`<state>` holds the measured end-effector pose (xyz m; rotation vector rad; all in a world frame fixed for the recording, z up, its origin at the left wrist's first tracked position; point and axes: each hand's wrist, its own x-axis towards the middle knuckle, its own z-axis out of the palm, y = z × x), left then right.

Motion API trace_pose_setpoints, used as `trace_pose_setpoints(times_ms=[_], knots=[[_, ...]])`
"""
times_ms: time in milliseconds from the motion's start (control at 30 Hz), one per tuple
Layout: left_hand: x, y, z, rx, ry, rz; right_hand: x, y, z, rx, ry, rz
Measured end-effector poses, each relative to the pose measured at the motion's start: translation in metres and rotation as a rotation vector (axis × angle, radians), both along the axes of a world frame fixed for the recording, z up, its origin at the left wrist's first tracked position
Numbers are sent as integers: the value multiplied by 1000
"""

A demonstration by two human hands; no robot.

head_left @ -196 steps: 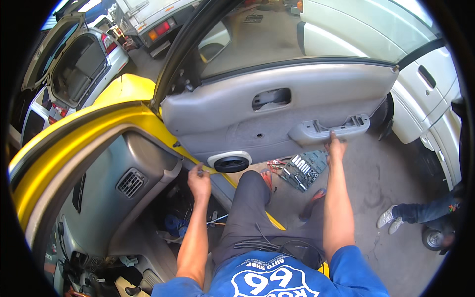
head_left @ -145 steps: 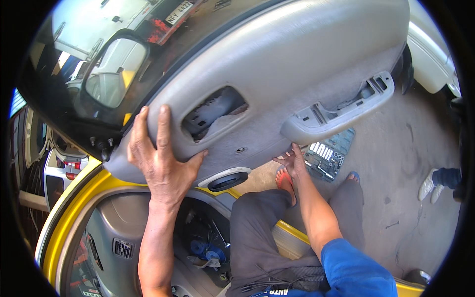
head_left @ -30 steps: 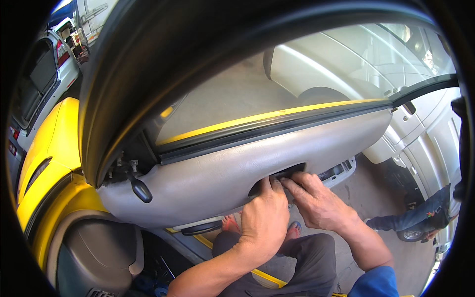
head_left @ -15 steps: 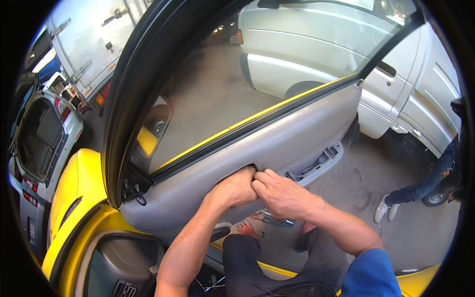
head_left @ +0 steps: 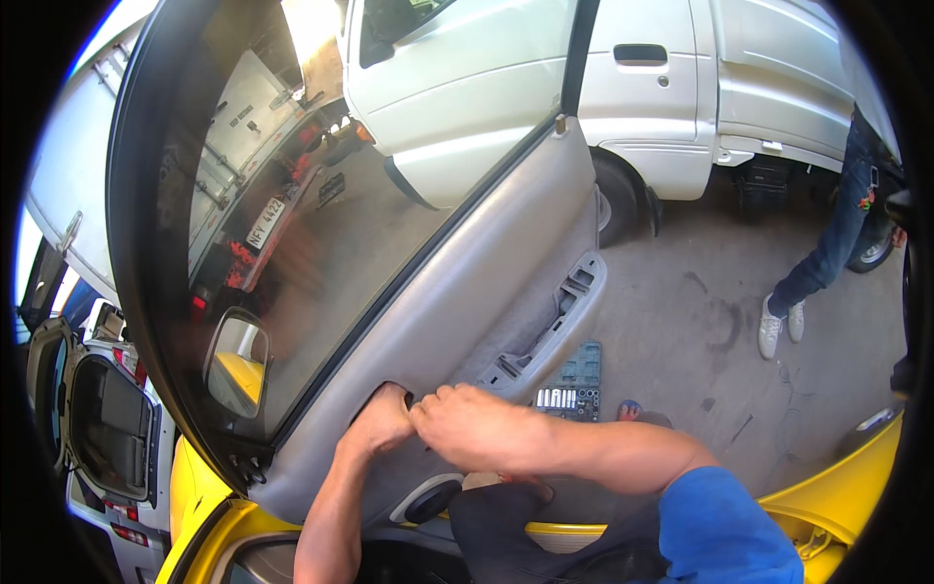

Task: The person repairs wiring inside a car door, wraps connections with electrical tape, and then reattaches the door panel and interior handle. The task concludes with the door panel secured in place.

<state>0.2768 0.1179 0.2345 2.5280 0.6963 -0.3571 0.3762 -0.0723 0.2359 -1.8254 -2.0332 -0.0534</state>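
The grey door panel [head_left: 486, 282] belongs to an open yellow car door with its window glass up. My left hand [head_left: 379, 420] reaches into the dark cutout in the panel, and its fingers are hidden inside. Close against it, my right hand [head_left: 472, 426] is closed at the cutout's right edge. Whatever its curled fingers hold cannot be made out. A grey armrest switch trim [head_left: 545, 331] with open slots runs along the panel beyond my hands. Below them sits a round black speaker [head_left: 433, 498] low in the door.
A blue-green socket set case [head_left: 574, 380] lies on the floor beyond the door trim. A white pickup [head_left: 652, 88] stands close by. At the right is a person in jeans [head_left: 837, 224]. The yellow car body [head_left: 827, 487] is at the lower right.
My view has turned, so the door now slants more steeply and my hands appear further left and lower. Both hands stay at the cutout. The socket set case has come into sight.
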Motion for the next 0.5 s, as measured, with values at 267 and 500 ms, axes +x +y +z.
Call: trace_pose_setpoints(times_ms=[267,500], knots=[[2,-14,-2,-104,-211,-57,152,-78,-84,311,1113,-514],[-3,-10,-15,-175,-330,-40,175,-84,-182,302,1416,-599]])
